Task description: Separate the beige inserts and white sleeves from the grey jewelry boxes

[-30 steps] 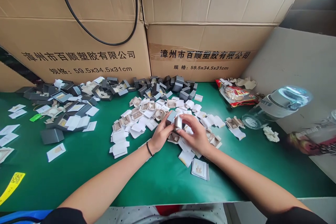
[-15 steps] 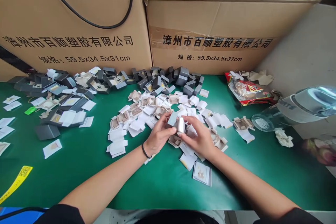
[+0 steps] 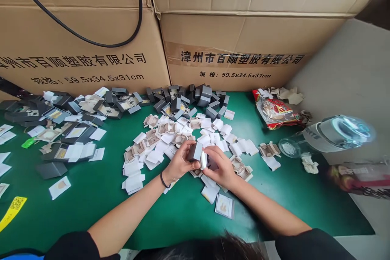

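Box, small and grey, is up just below the middle of the frame, the left hand with its fingers closed round it and the right hand with its fingers pinching a white piece right at the box's side! Around them, white slips and beige card trays lie heaped on the green counter, more grey boxes piled behind, below the big cartons. Over on the right, here's a red packet, with a clear bottle lying near it.
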`<state>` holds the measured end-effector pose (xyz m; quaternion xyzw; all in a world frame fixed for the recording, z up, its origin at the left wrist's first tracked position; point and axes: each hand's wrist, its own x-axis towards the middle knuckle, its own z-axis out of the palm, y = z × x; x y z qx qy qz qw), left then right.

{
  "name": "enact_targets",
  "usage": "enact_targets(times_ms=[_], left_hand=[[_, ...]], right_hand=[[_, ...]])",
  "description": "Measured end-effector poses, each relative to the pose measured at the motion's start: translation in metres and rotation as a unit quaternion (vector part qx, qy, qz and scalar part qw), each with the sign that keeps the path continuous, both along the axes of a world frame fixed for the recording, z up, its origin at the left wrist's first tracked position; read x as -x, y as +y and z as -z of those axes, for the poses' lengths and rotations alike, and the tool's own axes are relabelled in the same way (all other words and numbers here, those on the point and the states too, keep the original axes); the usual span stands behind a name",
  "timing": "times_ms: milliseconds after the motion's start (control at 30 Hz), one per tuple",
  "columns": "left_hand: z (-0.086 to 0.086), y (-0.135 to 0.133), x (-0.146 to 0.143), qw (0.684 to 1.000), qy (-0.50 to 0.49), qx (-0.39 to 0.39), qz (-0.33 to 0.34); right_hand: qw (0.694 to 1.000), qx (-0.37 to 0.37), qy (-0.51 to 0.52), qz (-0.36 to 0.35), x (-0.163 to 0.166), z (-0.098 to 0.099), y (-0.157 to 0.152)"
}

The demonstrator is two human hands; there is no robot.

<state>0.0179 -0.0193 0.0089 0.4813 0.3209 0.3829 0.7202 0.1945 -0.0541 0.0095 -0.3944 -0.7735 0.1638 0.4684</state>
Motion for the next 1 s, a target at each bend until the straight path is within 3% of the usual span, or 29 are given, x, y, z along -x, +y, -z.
enact_targets(times_ms=[133,400,700,1000], left_hand=[[0.0014,0.0048,-0.0024,1.0,0.0,-0.029,0.002],[0.0007,0.0048,-0.0033,0.998,-0.051,0.0,-0.037],[0.0002,0.0067,-0.0053,0.997,-0.067,-0.023,-0.035],[-0.004,0.0106,-0.0059,0.997,-0.065,-0.004,-0.036]], right_hand=[[1.0,-0.008,-0.016,0.013,-0.0007,0.0019,0.0029],[0.993,0.099,0.007,0.06,-0.0013,0.0058,0.0043],[0.998,0.053,0.015,0.034,0.0013,0.0024,0.0076],[0.997,0.059,-0.004,0.045,0.0006,0.0028,0.0065]])
